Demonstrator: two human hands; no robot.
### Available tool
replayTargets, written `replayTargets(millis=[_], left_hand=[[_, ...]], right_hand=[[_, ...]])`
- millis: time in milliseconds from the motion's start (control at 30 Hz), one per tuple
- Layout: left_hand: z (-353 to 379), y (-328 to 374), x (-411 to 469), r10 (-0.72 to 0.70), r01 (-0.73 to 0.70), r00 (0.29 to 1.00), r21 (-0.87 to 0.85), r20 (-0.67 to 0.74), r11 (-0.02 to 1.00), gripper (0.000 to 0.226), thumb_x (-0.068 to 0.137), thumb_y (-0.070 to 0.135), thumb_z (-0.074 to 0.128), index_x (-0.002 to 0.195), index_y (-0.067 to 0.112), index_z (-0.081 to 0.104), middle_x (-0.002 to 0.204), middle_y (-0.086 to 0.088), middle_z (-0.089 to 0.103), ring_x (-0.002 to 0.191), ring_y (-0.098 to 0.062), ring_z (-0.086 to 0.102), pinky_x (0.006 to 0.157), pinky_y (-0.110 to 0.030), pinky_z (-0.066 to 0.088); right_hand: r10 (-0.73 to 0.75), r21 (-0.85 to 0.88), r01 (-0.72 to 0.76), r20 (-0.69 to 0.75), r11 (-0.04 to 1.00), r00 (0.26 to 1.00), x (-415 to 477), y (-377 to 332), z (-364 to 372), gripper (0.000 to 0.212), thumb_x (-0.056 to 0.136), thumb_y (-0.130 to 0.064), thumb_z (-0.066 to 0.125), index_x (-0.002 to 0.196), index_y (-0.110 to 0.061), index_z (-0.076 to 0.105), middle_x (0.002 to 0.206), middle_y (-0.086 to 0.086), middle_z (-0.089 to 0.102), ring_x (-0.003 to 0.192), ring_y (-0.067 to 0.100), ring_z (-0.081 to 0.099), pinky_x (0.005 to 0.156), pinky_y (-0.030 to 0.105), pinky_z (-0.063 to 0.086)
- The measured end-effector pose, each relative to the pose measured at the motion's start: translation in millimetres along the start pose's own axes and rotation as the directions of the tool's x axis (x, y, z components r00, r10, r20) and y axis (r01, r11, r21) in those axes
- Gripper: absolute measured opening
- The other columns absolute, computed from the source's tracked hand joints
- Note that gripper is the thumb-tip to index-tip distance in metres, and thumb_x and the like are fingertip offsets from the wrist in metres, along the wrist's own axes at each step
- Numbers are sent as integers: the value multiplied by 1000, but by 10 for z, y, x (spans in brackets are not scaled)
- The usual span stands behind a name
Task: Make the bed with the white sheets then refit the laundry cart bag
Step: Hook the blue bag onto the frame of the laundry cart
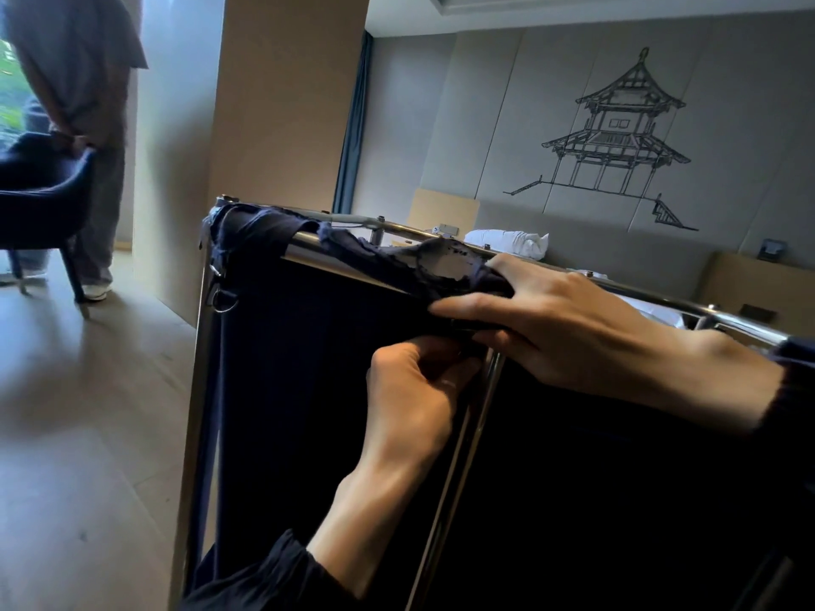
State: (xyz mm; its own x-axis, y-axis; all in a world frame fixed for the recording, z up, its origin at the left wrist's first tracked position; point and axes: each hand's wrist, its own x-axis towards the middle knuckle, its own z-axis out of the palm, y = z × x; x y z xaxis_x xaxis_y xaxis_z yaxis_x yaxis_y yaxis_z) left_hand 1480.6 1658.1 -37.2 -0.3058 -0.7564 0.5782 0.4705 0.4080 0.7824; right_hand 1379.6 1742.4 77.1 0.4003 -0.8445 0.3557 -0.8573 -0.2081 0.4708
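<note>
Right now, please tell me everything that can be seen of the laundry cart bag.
The laundry cart bag is dark navy cloth, hanging as a flat panel inside a chrome frame. Its top hem is folded over the top rail, frayed, and worn through in a ragged hole. At the left corner a metal ring hangs on it. The right hand holds the hem against the rail; the left hand pinches the cloth just below, beside an upright tube. Its bottom is out of view.

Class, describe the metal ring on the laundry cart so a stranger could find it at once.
Find the steel-framed laundry cart filling the foreground, draped in a dark navy bag. Follow its top rail to the left corner. The ring hangs just below there, a small bright loop against dark cloth.
</note>
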Motion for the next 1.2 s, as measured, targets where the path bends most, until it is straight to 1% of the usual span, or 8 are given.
replayTargets(millis=[167, 367, 500, 633, 767, 900, 1033, 1200], left_hand=[[-10, 10, 31, -42, 46, 996, -49, 72, 998, 23, 82, -4, 68, 82, 18, 72, 81, 4, 74, 79, -4, 68, 72, -18, 52], [1, -12, 7, -40, 45, 998, -123, 43, 991, 15, 81, -5, 69, 82, 10, 70, 81, -5, 74, 76, -10, 67, 68, -21, 53], [27, -40, -6, -3, 7, 999, -125, 33, 992, 22, 79, -6, 70, 74, 15, 67, 67, 8, 70, 67, 3, 62, 60, -15, 48], [64, -110, -8, 45, -47, 998, -42, -34, 998, 24, 62, -3, 49, 75, 7, 66, 78, -8, 72, 76, -10, 66, 64, -29, 54], [75, -120, -20, 74, -72, 996, 33, -52, 997, 25, 66, 0, 53, 67, 26, 57, 65, 11, 58, 61, 6, 52, 59, -11, 43], [90, -142, -23, 144, -148, 980, -15, -139, 989, 18, 73, 2, 61, 74, 20, 62, 83, -15, 67, 76, -8, 64, 66, -23, 52], [-10, -116, -22, 110, -115, 993, -115, -54, 987, 16, 76, 9, 67, 77, 25, 67, 80, -2, 71, 74, -3, 66, 66, -18, 50], [-4, -73, -80, -65, 25, 990, -296, -126, 955, 19, 76, -3, 74, 74, 16, 72, 70, 0, 74, 66, -5, 66, 61, -17, 51]], right_hand=[[43, -63, -42, 26, 997, 999, 34, -62, 45, 30, 94, -33, 44, 122, -41, 51, 110, 11, 52, 82, 34, 59, 65, 43, 55], [183, -10, -183, 54, 983, 982, 114, -192, 18, 38, 81, -14, 62, 105, -40, 48, 95, 0, 38, 84, 22, 40, 66, 41, 48], [262, -106, -254, 72, 962, 962, 157, -333, 32, 39, 73, -10, 62, 102, -36, 53, 99, 1, 35, 97, 25, 40, 67, 32, 34], [296, -209, -291, -8, 934, 955, 182, -393, 130, 40, 61, -8, 67, 93, -26, 55, 96, 11, 46, 92, 35, 47, 63, 34, 33], [290, -238, -305, -99, 922, 952, 157, -372, 247, 47, 47, -6, 69, 89, -18, 54, 88, 17, 51, 80, 38, 51, 58, 40, 45], [258, -204, -284, -147, 937, 955, 148, -343, 256, 50, 45, -6, 69, 88, -22, 51, 88, 14, 50, 80, 36, 50, 58, 36, 40], [256, -36, -261, -105, 965, 961, 133, -274, 178, 44, 59, -7, 69, 90, -31, 49, 93, 2, 46, 88, 29, 46, 62, 33, 37], [259, 102, -254, -38, 962, 965, 145, -191, 92, 32, 71, -24, 78, 90, -35, 54, 88, -13, 39, 81, 8, 34, 66, 30, 31]])
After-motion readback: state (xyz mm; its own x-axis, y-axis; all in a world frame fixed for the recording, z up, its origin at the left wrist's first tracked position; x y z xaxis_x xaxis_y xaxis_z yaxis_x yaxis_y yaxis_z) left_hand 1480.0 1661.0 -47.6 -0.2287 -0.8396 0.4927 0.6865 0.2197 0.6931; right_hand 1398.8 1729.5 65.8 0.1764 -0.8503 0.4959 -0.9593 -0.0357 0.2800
